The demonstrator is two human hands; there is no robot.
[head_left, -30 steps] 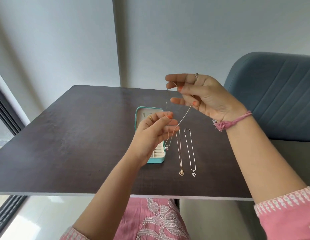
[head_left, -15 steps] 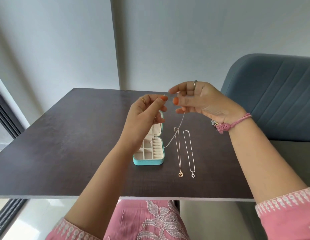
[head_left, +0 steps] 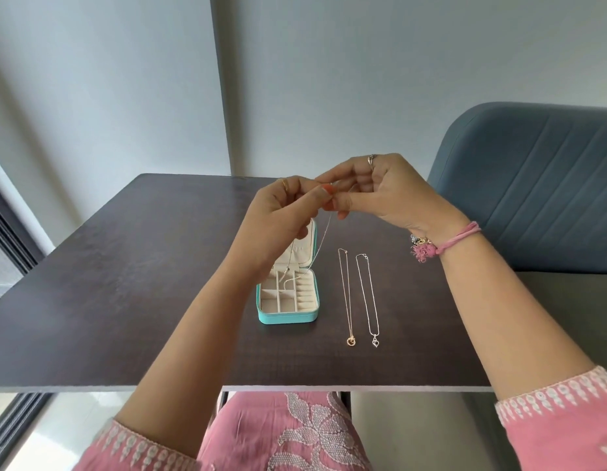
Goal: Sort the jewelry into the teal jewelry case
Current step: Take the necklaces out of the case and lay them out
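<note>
1. Silver chain (head_left: 324,232), thin, pinched at its upper end between the curled fingertips of the left hand (head_left: 281,215) and the right hand (head_left: 380,192); both grips are closed on it, and the two hands touch above the far part of the surface (head_left: 142,283).
2. The chain hangs down from the grips, and its lower end lies in the rear compartments of the teal jewelry case (head_left: 287,316).
3. The case stands open on the surface below the left hand, lid raised, tray divided into small cream cells.
4. Just right of the case, apart from it, lie a gold necklace (head_left: 346,294) and a silver necklace (head_left: 370,294), side by side, pendants toward the near edge.
</note>
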